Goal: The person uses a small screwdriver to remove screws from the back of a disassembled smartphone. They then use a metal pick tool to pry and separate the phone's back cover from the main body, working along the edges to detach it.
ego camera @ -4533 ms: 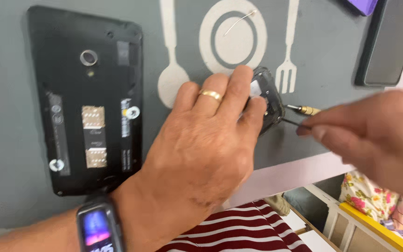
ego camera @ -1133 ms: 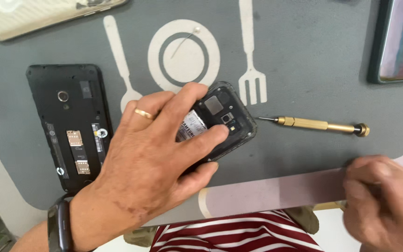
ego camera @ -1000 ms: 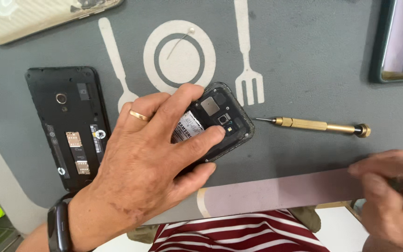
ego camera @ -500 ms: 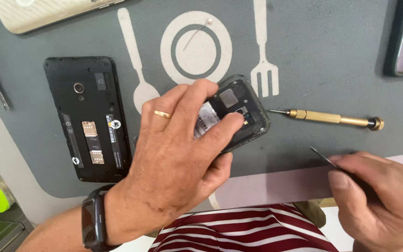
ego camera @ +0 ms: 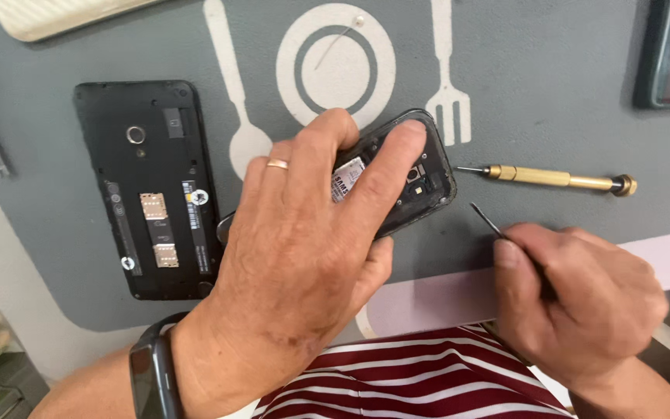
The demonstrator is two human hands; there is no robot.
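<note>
Black plastic, small opened phone with its back cover off [ego camera: 416,182], lies on the grey place mat printed with a white plate, spoon and fork [ego camera: 552,93], at centre, just right of the printed spoon. Left hand [ego camera: 304,264] lies flat over most of it: fingers spread, index fingertip on the top edge, thumb tucked against the lower edge, pinning it to the mat. Only the upper right corner with camera and bare circuit parts shows.

Right hand [ego camera: 575,295], near the phone's lower right but apart from it, is pinched closed around a thin dark metal pick [ego camera: 486,219], tip pointing up and left toward the phone.

Handling judgement: light, stiff shell; smooth sides likely slippery on the mat, so downward pressure suits it. Exposed board looks fragile; hold by the rim and frame edges, not the open middle.

Nearby: brass-handled precision screwdriver [ego camera: 556,178] lying right of the phone, not touching; larger black phone, back removed [ego camera: 149,190], well to the left.
</note>
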